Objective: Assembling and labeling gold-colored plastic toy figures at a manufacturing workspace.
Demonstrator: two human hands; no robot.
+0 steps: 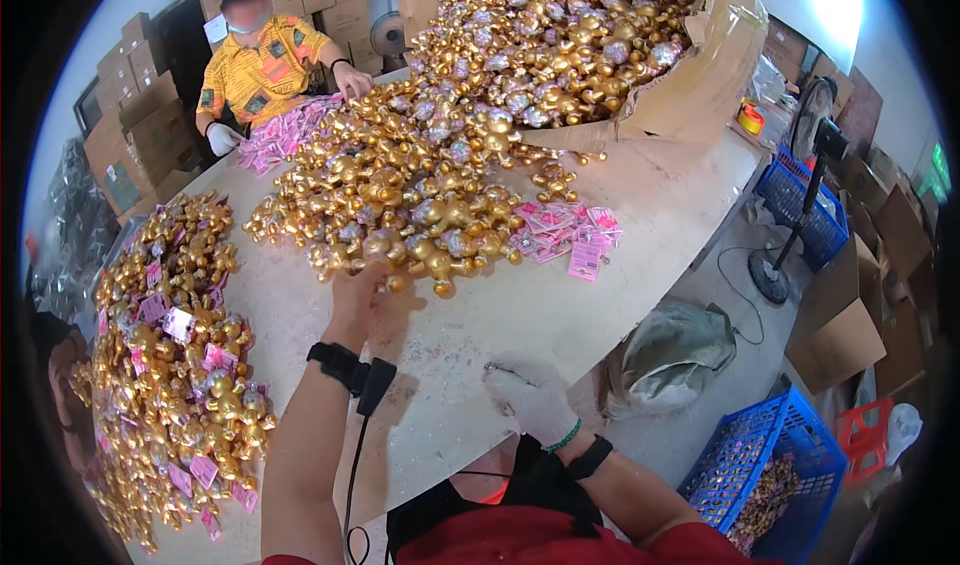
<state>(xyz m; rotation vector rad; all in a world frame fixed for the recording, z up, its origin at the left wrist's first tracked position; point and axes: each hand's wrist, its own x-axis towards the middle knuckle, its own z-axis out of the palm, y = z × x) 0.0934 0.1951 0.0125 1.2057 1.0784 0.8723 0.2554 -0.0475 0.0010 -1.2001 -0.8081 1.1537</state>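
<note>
My bare left hand (360,290) reaches to the near edge of a large heap of shiny gold figurines (385,200), some with glittery clear parts. Its fingers are closed at a gold figurine (398,283) there, partly hidden among the others. Over the bare near tabletop, my right hand (535,405), in a white glove, is closed around a small metal piece (503,370), too small to name for certain. Right of the heap lies a loose bunch of pink cards (570,233) with small metal parts.
A second heap of gold figurines with pink tags (190,365) covers the table's left. A torn carton (680,95) spills more figurines. Across the table, a person in yellow (265,70) handles pink cards (285,133). A blue crate (770,475) and a fan (800,185) stand right.
</note>
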